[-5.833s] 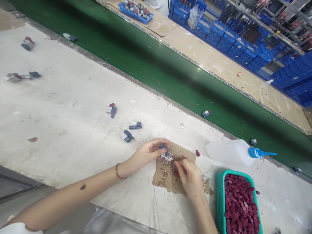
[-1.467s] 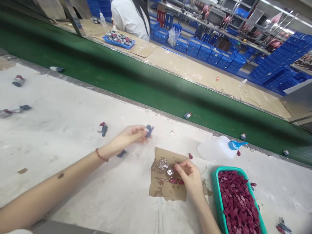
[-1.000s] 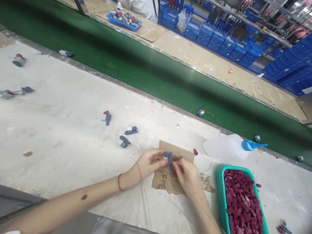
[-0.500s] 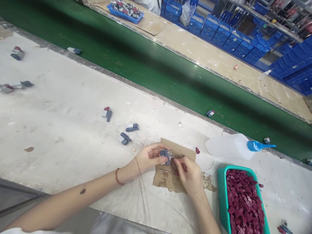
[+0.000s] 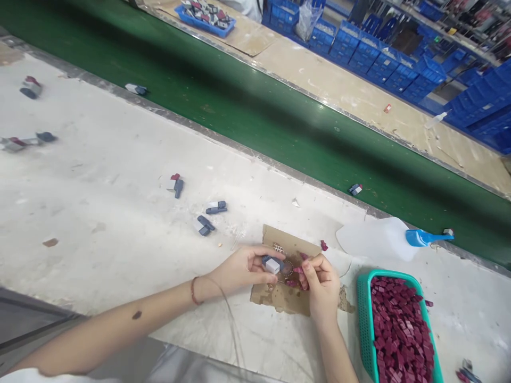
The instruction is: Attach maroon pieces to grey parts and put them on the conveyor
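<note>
My left hand pinches a small grey and white plastic part over a torn piece of cardboard on the white bench. My right hand is closed beside it, fingertips pinched on a small dark red piece. A small shiny round thing and a few red bits lie on the cardboard between my hands. A teal basket full of dark red pieces stands just right of my right hand.
Three grey and white parts lie on the bench left of the cardboard, more at the far left. A green conveyor belt carries a few parts. A squeeze bottle with a blue cap lies by the belt. Blue bins stand behind.
My left hand reached left, picked up a grey part and brought it back over the cardboard. My right hand has lifted slightly with a red piece. Parts on the belt drifted right.
</note>
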A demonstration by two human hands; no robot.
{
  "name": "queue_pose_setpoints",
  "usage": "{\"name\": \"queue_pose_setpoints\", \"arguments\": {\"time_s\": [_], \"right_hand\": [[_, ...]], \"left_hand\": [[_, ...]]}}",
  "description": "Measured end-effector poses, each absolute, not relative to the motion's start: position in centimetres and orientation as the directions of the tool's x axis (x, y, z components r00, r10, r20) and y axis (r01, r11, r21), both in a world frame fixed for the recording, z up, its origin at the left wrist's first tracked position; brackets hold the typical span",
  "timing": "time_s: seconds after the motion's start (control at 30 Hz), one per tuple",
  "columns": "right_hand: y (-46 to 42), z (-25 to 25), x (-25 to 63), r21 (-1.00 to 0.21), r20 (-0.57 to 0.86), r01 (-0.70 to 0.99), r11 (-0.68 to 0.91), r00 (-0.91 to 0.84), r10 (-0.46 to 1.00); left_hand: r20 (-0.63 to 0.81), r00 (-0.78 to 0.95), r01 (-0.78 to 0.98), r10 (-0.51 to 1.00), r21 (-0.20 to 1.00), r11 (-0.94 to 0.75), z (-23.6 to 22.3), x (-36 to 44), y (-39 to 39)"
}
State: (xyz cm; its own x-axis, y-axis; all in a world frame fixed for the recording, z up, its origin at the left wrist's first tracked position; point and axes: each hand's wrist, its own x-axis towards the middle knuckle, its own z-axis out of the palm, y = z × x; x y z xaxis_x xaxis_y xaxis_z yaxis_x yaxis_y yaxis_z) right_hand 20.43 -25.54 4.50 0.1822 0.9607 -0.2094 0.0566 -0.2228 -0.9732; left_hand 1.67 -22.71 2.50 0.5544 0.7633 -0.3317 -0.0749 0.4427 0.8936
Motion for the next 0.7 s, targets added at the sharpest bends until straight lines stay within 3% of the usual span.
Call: {"name": "queue_pose_setpoints", "arguments": {"time_s": [0.07, 0.2, 0.7], "right_hand": [[-25.8, 4.6, 20.0, -0.982, -0.168, 0.053, -0.181, 0.183, 0.969], [-26.5, 4.7, 19.2, -0.990, -0.126, 0.038, -0.133, 0.152, 0.980], [-27.3, 4.2, 18.6, -0.989, -0.064, 0.131, -0.069, 0.045, 0.997]], "left_hand": [[-0.217, 0.520, 0.054, 0.826, 0.974, 0.222, 2.4, 1.6, -23.1], [-0.019, 0.577, 0.186, 0.817, 0.977, -0.108, 1.9, 1.4, -23.7], [0.150, 0.661, 0.254, 0.735, 0.877, -0.408, 0.9, 1.4, -24.2]]}}
